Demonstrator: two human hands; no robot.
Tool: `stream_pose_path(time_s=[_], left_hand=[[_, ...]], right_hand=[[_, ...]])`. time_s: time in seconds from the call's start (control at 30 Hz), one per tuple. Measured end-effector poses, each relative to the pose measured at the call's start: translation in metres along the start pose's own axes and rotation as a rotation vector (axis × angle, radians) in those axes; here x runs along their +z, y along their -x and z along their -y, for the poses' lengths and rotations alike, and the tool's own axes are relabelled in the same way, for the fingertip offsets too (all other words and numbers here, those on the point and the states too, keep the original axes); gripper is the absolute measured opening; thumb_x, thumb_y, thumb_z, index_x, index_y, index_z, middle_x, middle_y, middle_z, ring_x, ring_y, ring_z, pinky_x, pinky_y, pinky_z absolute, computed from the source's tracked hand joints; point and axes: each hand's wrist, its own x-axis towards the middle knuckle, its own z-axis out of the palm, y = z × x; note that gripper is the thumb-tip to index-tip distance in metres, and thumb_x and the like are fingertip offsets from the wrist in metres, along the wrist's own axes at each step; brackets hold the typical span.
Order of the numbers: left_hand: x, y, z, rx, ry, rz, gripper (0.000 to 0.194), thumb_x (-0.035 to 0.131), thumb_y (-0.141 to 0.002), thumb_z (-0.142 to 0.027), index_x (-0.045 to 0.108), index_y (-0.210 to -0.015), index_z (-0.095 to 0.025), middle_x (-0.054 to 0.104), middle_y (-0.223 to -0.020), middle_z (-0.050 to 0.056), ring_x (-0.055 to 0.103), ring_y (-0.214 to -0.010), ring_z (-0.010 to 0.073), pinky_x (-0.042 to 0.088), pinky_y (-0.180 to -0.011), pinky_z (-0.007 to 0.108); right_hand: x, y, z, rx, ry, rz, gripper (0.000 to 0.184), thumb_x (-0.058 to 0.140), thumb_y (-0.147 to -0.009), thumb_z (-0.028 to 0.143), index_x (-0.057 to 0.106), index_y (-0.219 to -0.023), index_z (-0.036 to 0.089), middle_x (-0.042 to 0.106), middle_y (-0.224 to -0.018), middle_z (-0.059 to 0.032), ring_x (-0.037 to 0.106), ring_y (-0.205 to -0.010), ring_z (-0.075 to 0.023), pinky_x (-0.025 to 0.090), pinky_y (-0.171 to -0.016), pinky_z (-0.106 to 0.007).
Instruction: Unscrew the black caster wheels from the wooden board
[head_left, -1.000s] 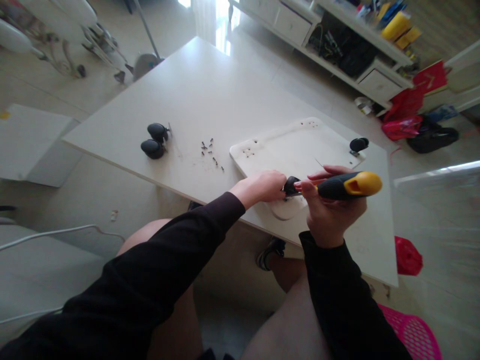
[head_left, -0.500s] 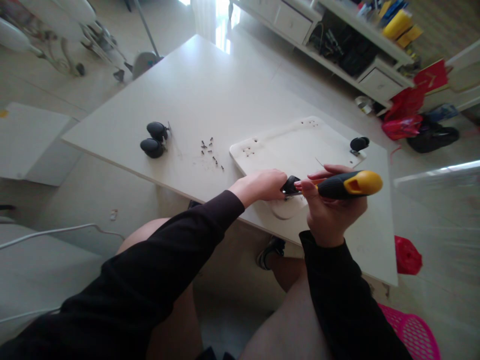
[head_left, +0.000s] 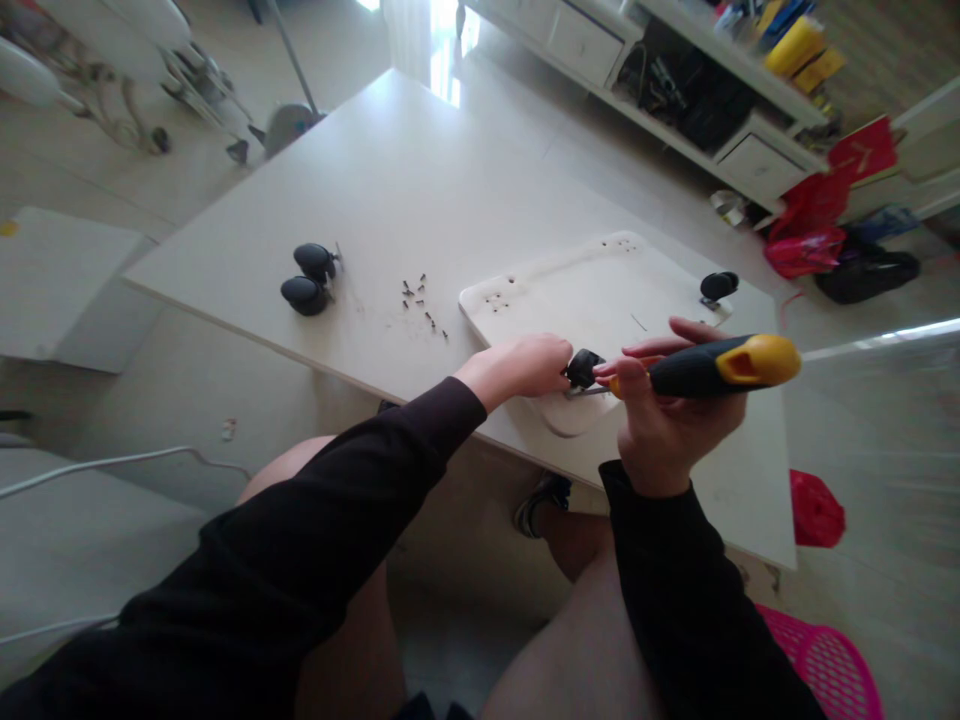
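My left hand point(head_left: 520, 370) is closed at the near edge of a white board point(head_left: 555, 290), its fingers gripping a black caster wheel point(head_left: 583, 368). A screwdriver point(head_left: 694, 370) with a black and yellow handle lies in my right hand point(head_left: 667, 435), fingers wrapped round it. Its metal shaft points left, with the tip at the base of the caster, partly hidden by my left fingers. Another caster point(head_left: 718, 287) stands at the board's right corner. Holes show at the board's other corners.
Two black casters point(head_left: 306, 293) lie on the white table point(head_left: 420, 180) at left. Several small screws point(head_left: 420, 302) are scattered between them and the board. A red bag point(head_left: 816, 508) and a pink basket point(head_left: 825, 665) are beyond the table's right side.
My right hand and the screwdriver have shifted a little to the right, and more of the shaft now shows. My left hand has stayed almost still on the caster.
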Motion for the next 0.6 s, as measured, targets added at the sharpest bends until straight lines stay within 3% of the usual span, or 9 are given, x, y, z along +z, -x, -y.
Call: stream_pose_path(time_s=[0.2, 0.37, 0.47, 0.6], left_hand=[[-0.013, 0.005, 0.027, -0.083, -0.026, -0.086, 0.028, 0.058, -0.09, -0.022, 0.081, -0.104, -0.012, 0.078, -0.096, 0.012, 0.067, -0.084, 0.0202, 0.046, -0.073, 0.03], [-0.029, 0.03, 0.089, -0.355, -0.059, -0.145, 0.022, 0.061, -0.088, -0.022, 0.08, -0.097, -0.015, 0.076, -0.092, 0.008, 0.064, -0.078, 0.0192, 0.041, -0.069, 0.03], [-0.028, 0.048, 0.133, -0.481, -0.059, -0.131, 0.014, 0.067, -0.085, -0.026, 0.078, -0.084, -0.016, 0.074, -0.083, 0.008, 0.063, -0.074, 0.0205, 0.041, -0.067, 0.03], [-0.022, 0.068, 0.177, -0.64, -0.049, -0.111, 0.013, 0.069, -0.085, -0.026, 0.075, -0.078, -0.017, 0.071, -0.075, 0.006, 0.064, -0.073, 0.0211, 0.044, -0.069, 0.029]], right_hand=[[0.0, 0.001, 0.014, 0.15, -0.18, -0.01, 0.046, 0.084, -0.087, 0.034, 0.064, -0.127, 0.029, 0.071, -0.087, 0.0045, 0.067, -0.058, -0.0104, 0.053, -0.051, -0.026], [-0.01, 0.016, 0.035, 0.506, -0.306, 0.083, 0.06, 0.079, -0.089, 0.04, 0.052, -0.142, 0.03, 0.064, -0.075, 0.0066, 0.058, -0.054, -0.0099, 0.047, -0.05, -0.025], [-0.007, 0.024, 0.06, 0.777, -0.39, 0.225, 0.066, 0.082, -0.085, 0.035, 0.05, -0.142, 0.032, 0.059, -0.078, 0.0074, 0.057, -0.062, -0.0099, 0.047, -0.058, -0.025], [0.007, 0.027, 0.112, 1.057, -0.554, 0.52, 0.073, 0.089, -0.078, 0.035, 0.047, -0.138, 0.029, 0.055, -0.082, 0.0069, 0.052, -0.071, -0.0097, 0.046, -0.067, -0.025]])
